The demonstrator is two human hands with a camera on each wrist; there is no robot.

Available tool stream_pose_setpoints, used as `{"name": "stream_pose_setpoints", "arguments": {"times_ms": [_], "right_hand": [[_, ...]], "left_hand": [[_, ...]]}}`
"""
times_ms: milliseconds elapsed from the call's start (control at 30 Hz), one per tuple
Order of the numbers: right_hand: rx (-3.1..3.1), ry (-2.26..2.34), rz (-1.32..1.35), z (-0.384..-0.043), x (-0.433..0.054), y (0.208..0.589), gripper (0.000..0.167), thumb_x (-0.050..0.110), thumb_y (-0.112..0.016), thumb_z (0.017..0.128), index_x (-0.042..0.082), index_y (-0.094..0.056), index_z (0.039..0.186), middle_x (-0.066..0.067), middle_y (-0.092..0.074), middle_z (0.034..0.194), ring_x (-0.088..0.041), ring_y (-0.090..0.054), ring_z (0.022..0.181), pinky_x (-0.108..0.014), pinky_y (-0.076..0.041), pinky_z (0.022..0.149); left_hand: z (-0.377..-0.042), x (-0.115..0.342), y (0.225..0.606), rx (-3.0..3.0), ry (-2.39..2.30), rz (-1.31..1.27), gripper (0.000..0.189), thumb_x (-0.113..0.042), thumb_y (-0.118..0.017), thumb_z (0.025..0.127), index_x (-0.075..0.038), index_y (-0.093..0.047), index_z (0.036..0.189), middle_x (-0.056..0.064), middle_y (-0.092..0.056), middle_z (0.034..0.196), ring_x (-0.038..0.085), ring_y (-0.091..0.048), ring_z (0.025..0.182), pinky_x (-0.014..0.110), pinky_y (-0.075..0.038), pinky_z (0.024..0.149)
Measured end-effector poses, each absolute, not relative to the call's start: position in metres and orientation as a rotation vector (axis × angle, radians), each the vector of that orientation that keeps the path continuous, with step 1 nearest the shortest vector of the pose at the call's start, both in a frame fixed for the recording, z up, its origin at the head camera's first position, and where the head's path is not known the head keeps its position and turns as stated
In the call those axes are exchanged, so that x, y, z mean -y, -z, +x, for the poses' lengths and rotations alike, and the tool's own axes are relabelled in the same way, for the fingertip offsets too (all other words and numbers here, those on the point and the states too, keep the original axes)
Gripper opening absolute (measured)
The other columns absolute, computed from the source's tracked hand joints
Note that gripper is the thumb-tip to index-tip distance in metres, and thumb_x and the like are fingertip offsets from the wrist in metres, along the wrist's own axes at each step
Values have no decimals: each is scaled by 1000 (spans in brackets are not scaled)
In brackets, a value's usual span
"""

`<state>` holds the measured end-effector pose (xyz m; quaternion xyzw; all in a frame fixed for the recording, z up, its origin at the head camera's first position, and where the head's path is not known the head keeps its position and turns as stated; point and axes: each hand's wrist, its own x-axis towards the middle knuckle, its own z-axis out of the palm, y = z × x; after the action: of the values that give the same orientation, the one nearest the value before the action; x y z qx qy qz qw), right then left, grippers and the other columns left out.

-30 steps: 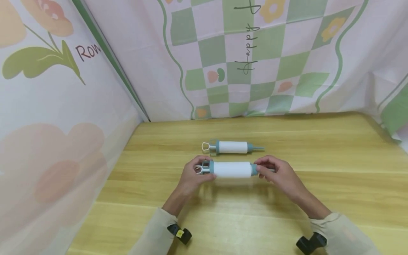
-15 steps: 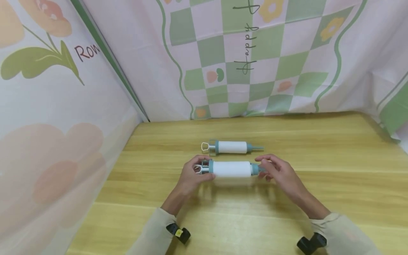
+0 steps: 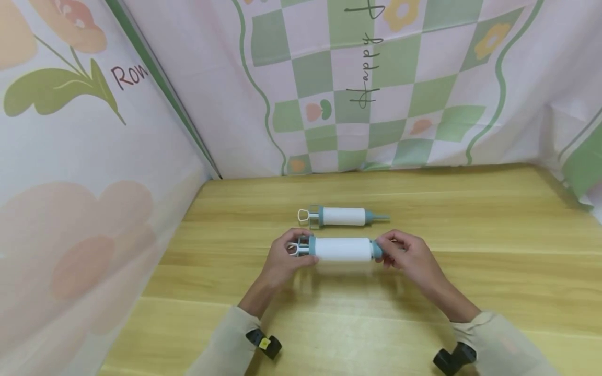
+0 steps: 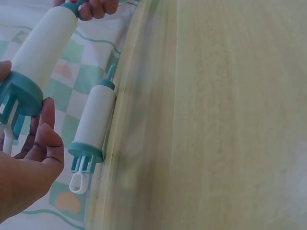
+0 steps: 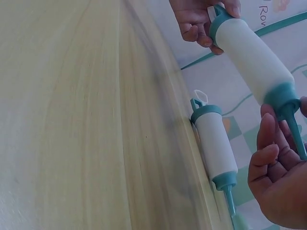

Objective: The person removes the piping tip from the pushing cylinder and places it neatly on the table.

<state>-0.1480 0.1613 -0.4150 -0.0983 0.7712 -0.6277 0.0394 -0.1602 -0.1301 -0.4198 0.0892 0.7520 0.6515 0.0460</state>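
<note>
The left hand (image 3: 282, 256) has its thumb and fingers closed round the teal collar (image 3: 312, 245) at one end of the held tube (image 3: 343, 249); the right hand (image 3: 416, 256) pinches the teal cap (image 3: 377, 249) at the other end. The tube spans the gap between them, nearly level and raised over the table (image 3: 329, 334), its white barrel bare of fingers.

In the head view the right fingers mostly cover the nozzle (image 5: 295, 132); the right wrist view shows it, long and tapering, running from the cap past the curled fingers. The left wrist view shows the collar's teal prongs (image 4: 10, 109) from close by, with the white handle (image 4: 7, 140) between them, cut by the frame edge.

Just beyond, a second tube (image 3: 344, 216) lies on the table, parallel to the first and apart from both hands, handle to the left and nozzle to the right.

Pale sleeves (image 3: 223, 339) cover the forearms, each with a black wrist camera (image 3: 270, 346).

Behind the table, the checked cloth (image 3: 352, 115) reads "Happy", turned sideways, then part of another letter. The left cloth (image 3: 70, 156) has dark lettering beginning "Ro", cut off at the fold.
</note>
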Motion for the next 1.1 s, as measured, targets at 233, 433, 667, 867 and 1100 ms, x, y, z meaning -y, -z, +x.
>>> {"name": "stream_pose_setpoints", "arguments": {"times_ms": [233, 433, 667, 867, 1100], "right_hand": [[-2427, 1899, -421, -149, -164, 417, 26, 18, -63, 101, -4, -62, 115, -14, -67, 98, -19, -64, 85, -29, -55, 72], [-2447, 1932, -538, -149, -168, 419, 22, 7, -67, 96, -3, -63, 115, -10, -68, 103, -16, -63, 92, -23, -54, 78], [-2420, 1926, -577, -148, -168, 418, 23, 7, -65, 98, -3, -62, 118, -11, -66, 106, -16, -62, 94, -24, -54, 78], [-2406, 1906, -550, -148, -168, 415, 27, 13, -56, 104, -5, -57, 123, -14, -64, 106, -18, -64, 89, -31, -55, 72], [-2393, 1852, -322, -150, -164, 410, 45, 33, -44, 109, -7, -59, 121, -16, -65, 97, -27, -64, 80, -33, -55, 67]], "left_hand": [[-160, 131, 419, -2282, -2006, 270, 47, -2, -81, 75, -7, -64, 119, 8, -62, 113, 24, -57, 99, 39, -44, 90], [-161, 131, 420, -2270, -2012, 263, 47, -2, -81, 75, -7, -65, 119, 9, -62, 111, 23, -56, 98, 38, -45, 87], [-159, 132, 418, -2269, -2008, 256, 47, -3, -81, 75, -8, -65, 120, 9, -61, 112, 24, -56, 100, 39, -44, 89], [-159, 132, 419, -2270, -2014, 240, 48, -2, -81, 74, -8, -65, 120, 9, -61, 111, 24, -57, 98, 39, -45, 88], [-159, 132, 419, -2266, -2016, 225, 49, -2, -81, 74, -8, -65, 119, 9, -61, 110, 24, -56, 96, 37, -46, 84]]}}
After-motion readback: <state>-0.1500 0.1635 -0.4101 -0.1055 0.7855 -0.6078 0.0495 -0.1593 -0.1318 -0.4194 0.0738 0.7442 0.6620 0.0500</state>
